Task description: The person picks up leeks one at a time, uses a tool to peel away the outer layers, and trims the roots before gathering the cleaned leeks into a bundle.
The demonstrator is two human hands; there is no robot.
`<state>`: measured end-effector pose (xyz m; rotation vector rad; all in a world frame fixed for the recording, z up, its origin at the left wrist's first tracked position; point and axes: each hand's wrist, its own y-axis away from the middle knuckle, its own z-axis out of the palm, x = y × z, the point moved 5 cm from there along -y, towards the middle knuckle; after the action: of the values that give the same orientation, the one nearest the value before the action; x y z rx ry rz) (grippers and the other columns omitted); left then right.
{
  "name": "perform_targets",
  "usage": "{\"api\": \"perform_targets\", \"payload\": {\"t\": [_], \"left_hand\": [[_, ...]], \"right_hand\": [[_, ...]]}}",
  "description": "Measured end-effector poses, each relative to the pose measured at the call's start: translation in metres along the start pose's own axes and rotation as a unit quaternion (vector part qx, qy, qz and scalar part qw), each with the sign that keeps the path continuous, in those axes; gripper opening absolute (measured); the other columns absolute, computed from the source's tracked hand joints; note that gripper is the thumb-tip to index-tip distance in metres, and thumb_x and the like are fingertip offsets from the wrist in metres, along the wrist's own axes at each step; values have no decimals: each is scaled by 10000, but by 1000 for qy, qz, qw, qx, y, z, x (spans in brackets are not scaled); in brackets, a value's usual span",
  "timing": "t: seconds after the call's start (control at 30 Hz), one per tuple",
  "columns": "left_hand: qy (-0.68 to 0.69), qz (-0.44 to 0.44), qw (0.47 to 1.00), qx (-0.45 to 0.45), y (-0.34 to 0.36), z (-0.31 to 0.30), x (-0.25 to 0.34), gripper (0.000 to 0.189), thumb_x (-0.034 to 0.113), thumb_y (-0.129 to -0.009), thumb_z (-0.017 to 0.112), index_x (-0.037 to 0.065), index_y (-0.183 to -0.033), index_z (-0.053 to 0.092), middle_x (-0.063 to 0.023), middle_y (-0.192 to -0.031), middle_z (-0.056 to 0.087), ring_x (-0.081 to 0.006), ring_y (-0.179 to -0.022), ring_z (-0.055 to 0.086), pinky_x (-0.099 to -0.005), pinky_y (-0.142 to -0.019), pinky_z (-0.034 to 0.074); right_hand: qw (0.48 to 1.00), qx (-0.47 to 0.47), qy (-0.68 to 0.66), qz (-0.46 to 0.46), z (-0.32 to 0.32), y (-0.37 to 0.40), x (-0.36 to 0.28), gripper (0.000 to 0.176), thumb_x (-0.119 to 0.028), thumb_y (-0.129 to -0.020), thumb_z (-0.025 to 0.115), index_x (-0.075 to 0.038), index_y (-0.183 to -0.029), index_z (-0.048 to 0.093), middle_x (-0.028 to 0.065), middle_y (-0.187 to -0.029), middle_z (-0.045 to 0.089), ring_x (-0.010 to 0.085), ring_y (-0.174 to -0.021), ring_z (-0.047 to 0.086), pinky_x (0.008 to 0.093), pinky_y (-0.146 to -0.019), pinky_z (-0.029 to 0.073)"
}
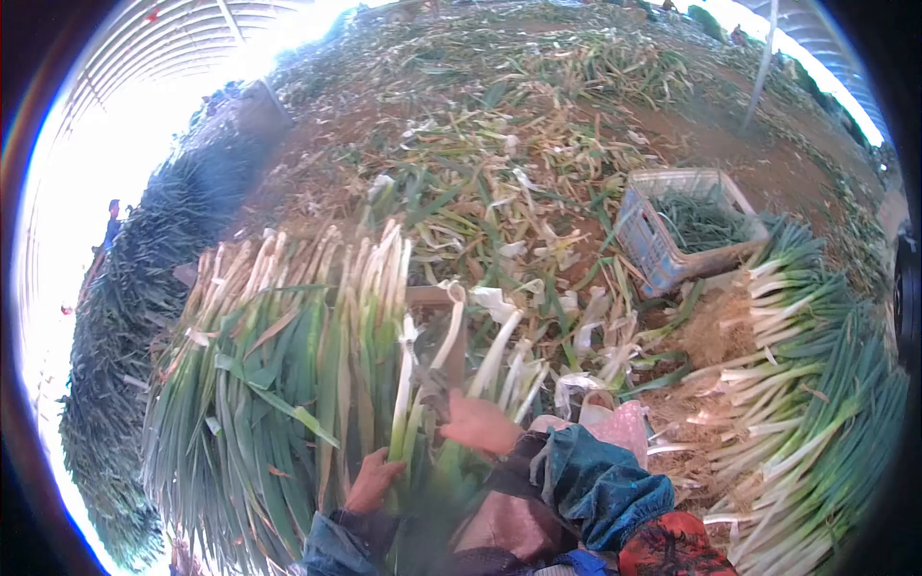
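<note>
Long green onions with white stems and green leaves lie side by side, stems pointing away, at the left and centre. My left hand is closed round the green part of one onion at the bottom centre. To its right, my right hand is closed on a dark, blurred tool, whose shape I cannot make out. The tool is close beside the white stems. Loose onions lean just beyond my right hand.
A plastic crate with green leaves inside stands at the right. Trimmed onions lie stacked along the right side. Peelings cover the ground ahead. A dark green heap rises at the left, with a person beyond it.
</note>
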<state>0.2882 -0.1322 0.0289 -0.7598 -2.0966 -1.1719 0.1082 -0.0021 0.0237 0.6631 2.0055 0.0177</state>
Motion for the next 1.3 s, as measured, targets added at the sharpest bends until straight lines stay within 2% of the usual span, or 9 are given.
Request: {"api": "perform_targets", "payload": {"t": [0.1,0.27,0.37,0.57,0.77,0.87,0.97,1.13,1.3], "left_hand": [[50,-11,999,-9,-2,8,-24,296,144,-787,575,-68,-992,609,-56,-767,596,-123,-694,533,-267,-607,421],[78,-32,996,-16,10,16,-14,298,94,-778,576,-60,-1032,607,-42,-831,618,-121,-722,546,-252,-661,433],[129,-85,988,-14,3,15,-37,288,66,-776,568,-49,-1037,605,-36,-810,609,-109,-688,534,-243,-630,428],[194,-80,978,-9,10,20,-31,286,51,-773,555,-47,-1038,600,-32,-809,604,-106,-671,533,-242,-602,428],[111,-87,990,4,26,19,-31,313,53,-781,558,-55,-1074,586,-40,-877,617,-112,-708,559,-239,-640,451],[170,-79,982,6,27,18,-79,259,71,-766,574,-39,-998,618,-46,-812,613,-118,-726,561,-251,-658,448],[198,-75,977,-22,55,26,-31,324,55,-792,565,-52,-1098,578,-46,-849,625,-116,-703,570,-248,-651,462],[216,-94,972,-4,50,29,-23,317,39,-766,553,-48,-1069,589,-45,-822,622,-121,-685,567,-244,-643,458],[172,-53,984,14,32,25,0,342,63,-740,534,-35,-1062,594,-58,-841,628,-131,-703,580,-257,-642,467]], "right_hand": [[999,5,36,-37,4,7,-5,431,-257,-758,543,88,-995,440,279,-885,616,421,-812,620,460,-715,494],[999,11,25,33,11,0,8,422,-241,-730,564,72,-989,453,270,-881,623,420,-805,623,463,-736,497],[999,22,19,44,5,-4,10,421,-261,-742,569,61,-984,446,258,-856,621,416,-812,617,466,-728,487],[999,17,19,32,15,0,14,426,-306,-754,584,42,-952,441,250,-814,609,417,-786,604,476,-703,471],[999,20,22,24,1,0,2,409,-290,-763,578,48,-951,446,258,-834,614,413,-797,613,470,-698,485],[999,-3,37,14,6,6,-7,397,-276,-767,572,55,-943,441,254,-810,617,410,-781,617,462,-684,491],[999,12,23,18,14,1,6,397,-269,-764,571,58,-942,433,247,-787,620,408,-771,620,458,-685,495],[999,17,32,6,7,10,-12,310,-175,-731,547,79,-899,487,232,-756,626,401,-743,641,453,-658,514],[995,93,24,23,-2,-7,11,366,-210,-744,563,60,-948,423,234,-740,619,410,-723,625,464,-642,503]]}}
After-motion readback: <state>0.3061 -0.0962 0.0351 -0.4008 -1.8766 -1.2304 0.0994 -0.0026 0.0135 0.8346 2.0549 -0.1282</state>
